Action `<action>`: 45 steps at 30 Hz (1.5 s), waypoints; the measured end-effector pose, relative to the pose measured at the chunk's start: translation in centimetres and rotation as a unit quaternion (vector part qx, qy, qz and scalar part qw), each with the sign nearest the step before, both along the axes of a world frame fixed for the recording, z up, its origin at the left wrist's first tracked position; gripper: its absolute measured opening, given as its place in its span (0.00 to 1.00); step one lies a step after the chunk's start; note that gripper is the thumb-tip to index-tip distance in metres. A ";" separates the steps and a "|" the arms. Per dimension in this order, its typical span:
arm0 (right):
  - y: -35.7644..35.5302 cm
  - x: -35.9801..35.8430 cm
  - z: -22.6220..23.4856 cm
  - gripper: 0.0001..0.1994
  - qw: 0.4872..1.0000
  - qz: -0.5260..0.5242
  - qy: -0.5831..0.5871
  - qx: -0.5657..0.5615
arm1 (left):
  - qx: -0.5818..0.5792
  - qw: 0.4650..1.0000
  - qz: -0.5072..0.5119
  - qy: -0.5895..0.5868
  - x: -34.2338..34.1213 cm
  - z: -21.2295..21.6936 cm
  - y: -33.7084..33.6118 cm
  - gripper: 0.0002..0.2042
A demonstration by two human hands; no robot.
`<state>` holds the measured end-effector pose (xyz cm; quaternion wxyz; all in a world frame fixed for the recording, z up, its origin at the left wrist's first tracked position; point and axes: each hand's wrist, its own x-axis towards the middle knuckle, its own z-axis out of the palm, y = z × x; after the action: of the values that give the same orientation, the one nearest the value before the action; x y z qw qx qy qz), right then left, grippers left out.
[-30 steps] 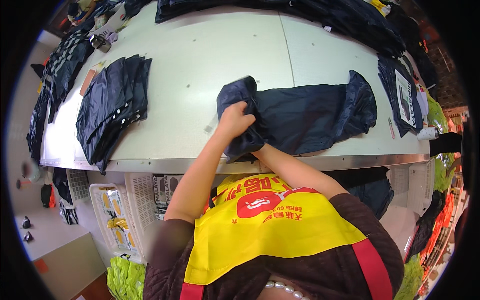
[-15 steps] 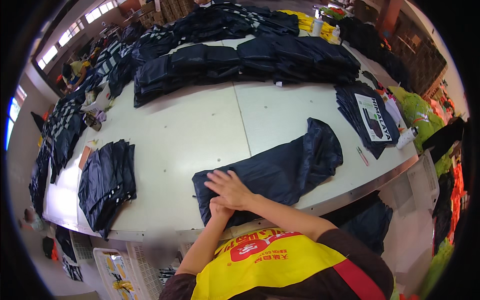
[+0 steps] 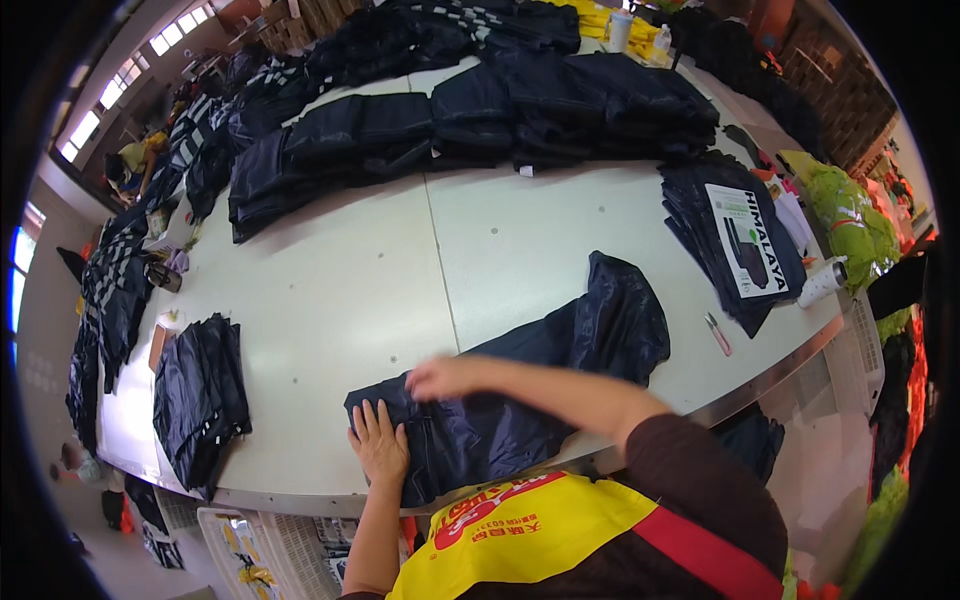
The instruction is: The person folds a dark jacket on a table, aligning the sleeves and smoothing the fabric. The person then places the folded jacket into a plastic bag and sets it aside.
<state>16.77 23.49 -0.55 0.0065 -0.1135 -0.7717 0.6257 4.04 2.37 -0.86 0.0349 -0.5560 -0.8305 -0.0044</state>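
We pressed left hand [image 3: 378, 443] flat on left end of dark navy garment [image 3: 520, 400], fingers together, slightly fanned, palm down. Right hand [image 3: 440, 377] lay blurred on garment's upper edge; we could not tell finger state. Garment lay across near edge of white table [image 3: 400, 270], its right end bunched higher up. Folded dark stack [image 3: 200, 395] sat well left of us; packaged pile with printed card [image 3: 745, 240] far right; pink marker [image 3: 717, 334] beside garment's right end.
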 end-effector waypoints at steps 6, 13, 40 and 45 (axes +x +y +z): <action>27.9 10.5 10.3 0.16 0.674 -0.495 0.008 0.548 | -0.008 0.999 0.029 0.012 0.4 0.1 0.4 0.27; 41.1 12.0 10.6 0.31 0.562 -0.503 -0.215 0.620 | 0.025 0.999 0.006 0.021 -0.3 -0.9 0.8 0.27; 25.8 14.3 0.9 0.48 0.937 -0.134 -0.183 0.266 | 0.073 0.997 0.009 0.031 0.0 -0.4 0.8 0.25; 25.0 15.3 0.9 0.35 0.926 -0.143 -0.339 -0.086 | 0.150 0.987 -0.003 0.061 -0.1 -0.7 0.5 0.25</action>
<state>32.03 48.52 0.34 -0.1757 -0.4282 -0.6470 0.6060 3.95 2.88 -1.52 0.1687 -0.5457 -0.8152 -0.0954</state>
